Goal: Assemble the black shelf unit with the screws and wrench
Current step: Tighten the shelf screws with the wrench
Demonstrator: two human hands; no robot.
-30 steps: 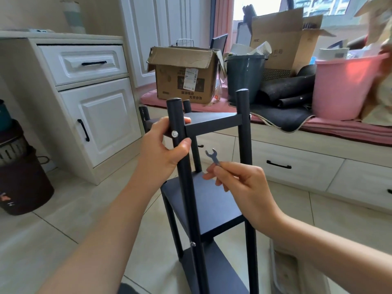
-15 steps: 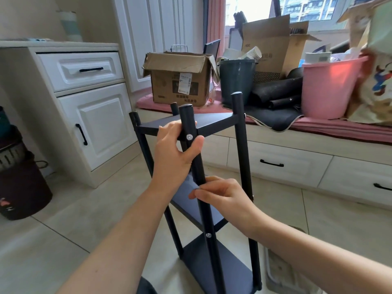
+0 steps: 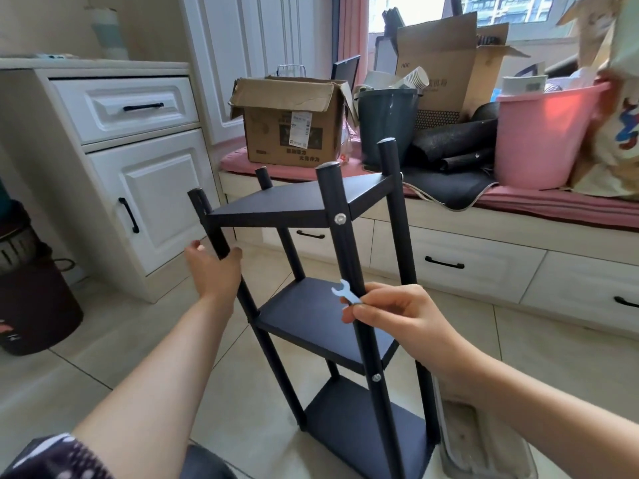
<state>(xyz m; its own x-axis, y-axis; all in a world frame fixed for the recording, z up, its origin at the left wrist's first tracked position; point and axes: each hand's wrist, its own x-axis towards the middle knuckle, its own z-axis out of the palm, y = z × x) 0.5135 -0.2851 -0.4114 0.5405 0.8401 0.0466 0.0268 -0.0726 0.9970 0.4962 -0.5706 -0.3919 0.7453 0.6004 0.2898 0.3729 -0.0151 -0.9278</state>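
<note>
The black shelf unit (image 3: 307, 316) stands upright on the tiled floor with three boards and four round posts. A silver screw (image 3: 340, 218) sits in the near post at the top board, and another screw (image 3: 376, 377) shows lower on the same post. My left hand (image 3: 214, 267) grips the left post just below the top board. My right hand (image 3: 397, 318) pinches a small flat silver wrench (image 3: 346, 292) beside the near post, level with the middle board.
A white cabinet (image 3: 138, 174) stands at the left, with a dark bin (image 3: 31, 299) on the floor beside it. Behind the shelf a window bench (image 3: 484, 243) carries a cardboard box (image 3: 294, 122), a grey bucket (image 3: 387, 126) and a pink tub (image 3: 543, 133).
My left hand left the near post and took the left post lower down. The shelf turned. My right hand came out from behind the near post with the wrench showing again.
</note>
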